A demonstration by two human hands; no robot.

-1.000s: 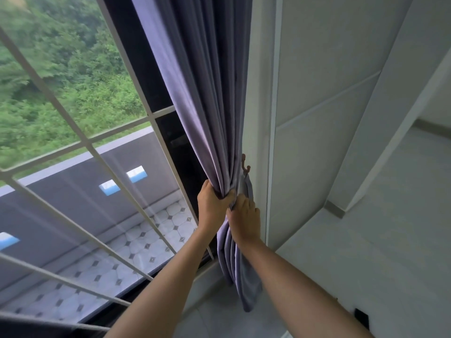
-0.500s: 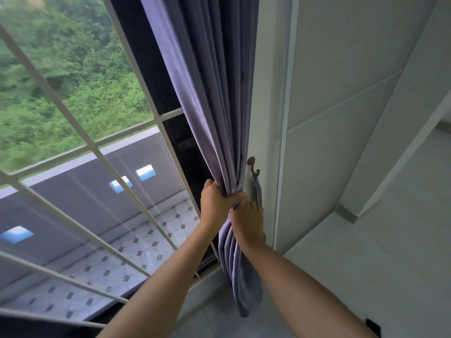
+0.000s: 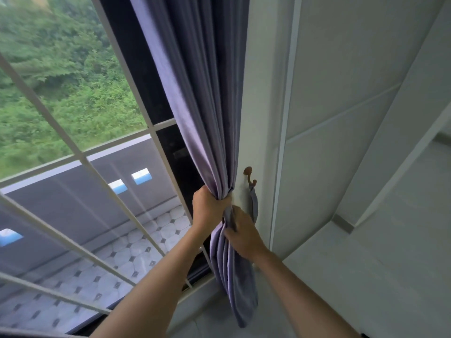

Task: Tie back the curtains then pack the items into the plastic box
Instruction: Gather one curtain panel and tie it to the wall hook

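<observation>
Two bare hands gather a purple curtain (image 3: pixel 195 93) at the right edge of a window, bunching its folds into one thick column against a white wall strip (image 3: pixel 263 118). The left hand (image 3: pixel 207 211) wraps its fingers round the bundle at its narrowest point, its grip closed tight on the cloth. Just below and to the right of that grip, touching it, the right hand (image 3: pixel 244 234) has its fingers curled into the same folds; it holds the fabric, though exactly what the fingertips pinch cannot be told. Under both grips the curtain's loose tail hangs down toward the pale floor (image 3: pixel 366 276). Above and to the right of the right hand's grip, a small brown hook (image 3: pixel 249 175) sits on the wall strip, and a purple tieback band (image 3: pixel 253 203) of matching cloth hangs from it, dropping down behind the right hand. Left of the left hand's grip, white window bars (image 3: pixel 80 157) cross the glass, with green trees (image 3: pixel 61 81), a grey parapet (image 3: pixel 85 191) and a tiled balcony floor (image 3: pixel 122 259) beyond. Right of both grips stand pale grey wall panels (image 3: pixel 341 93).
</observation>
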